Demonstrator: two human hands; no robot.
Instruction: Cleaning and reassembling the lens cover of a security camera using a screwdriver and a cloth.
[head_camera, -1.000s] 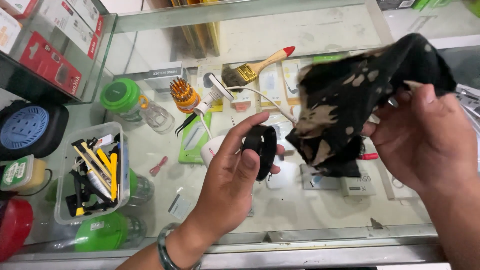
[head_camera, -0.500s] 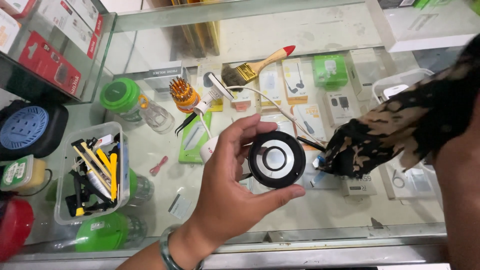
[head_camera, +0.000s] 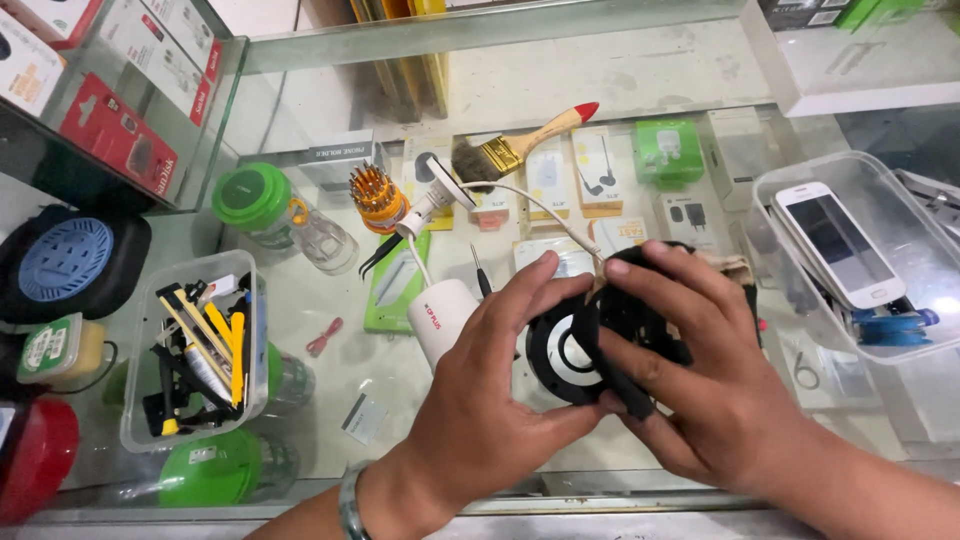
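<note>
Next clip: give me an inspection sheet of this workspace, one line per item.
Surface: glass counter over a display case of small packaged accessories.
Job's things: round black disc with white centre, held by the left hand; dark cloth pressed on it by the right hand.
Clutter: paintbrush, screwdriver bit set, white camera body, tub of tools, green-lidded jar, clear tray holding a white phone.
Grippers: both hands closed around disc and cloth.
Cables: white cable runs from a small white plug towards the hands.
Surroundings: boxes behind glass at left, blue-and-black speaker.
</note>
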